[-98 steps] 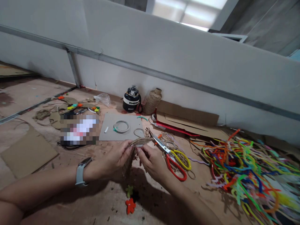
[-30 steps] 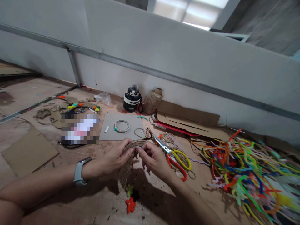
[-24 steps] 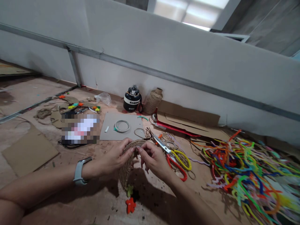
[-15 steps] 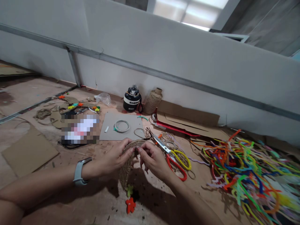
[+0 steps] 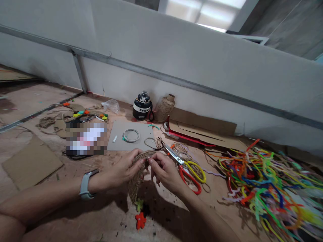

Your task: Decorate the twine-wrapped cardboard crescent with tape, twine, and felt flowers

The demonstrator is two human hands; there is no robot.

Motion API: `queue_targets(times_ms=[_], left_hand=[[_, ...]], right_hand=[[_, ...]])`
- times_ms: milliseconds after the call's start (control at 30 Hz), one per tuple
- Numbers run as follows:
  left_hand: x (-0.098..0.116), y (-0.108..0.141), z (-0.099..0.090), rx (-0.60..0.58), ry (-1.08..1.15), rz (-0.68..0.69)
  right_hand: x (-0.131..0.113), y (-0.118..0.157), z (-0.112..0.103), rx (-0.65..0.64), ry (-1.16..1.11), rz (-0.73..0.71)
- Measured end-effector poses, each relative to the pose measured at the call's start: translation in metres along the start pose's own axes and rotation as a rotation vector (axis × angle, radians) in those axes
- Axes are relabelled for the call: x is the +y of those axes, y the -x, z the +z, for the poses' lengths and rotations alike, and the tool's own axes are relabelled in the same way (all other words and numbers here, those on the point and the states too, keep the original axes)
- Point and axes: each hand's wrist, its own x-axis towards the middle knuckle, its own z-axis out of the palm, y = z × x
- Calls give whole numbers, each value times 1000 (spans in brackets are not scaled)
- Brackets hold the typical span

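- I see the left hand (image 5: 127, 166) pinching a curved twine band (image 5: 134, 184) between thumb and fingers.
- The right hand (image 5: 165, 169) pinches the band's upper end; I can't make out whether its fingertips grip anything smaller.
- The band arcs down over the worktop (image 5: 101, 218), its lower end near a green flower (image 5: 139, 203); I can't tell if they touch.
- I see scissors (image 5: 179, 160) lying beside the right hand.
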Motion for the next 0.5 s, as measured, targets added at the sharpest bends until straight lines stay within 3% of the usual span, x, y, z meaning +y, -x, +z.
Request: queue_targets(times_ms=[500], left_hand=[[-1, 1, 1, -49, -24, 22]], right_hand=[[1, 0, 2, -20, 18, -31]])
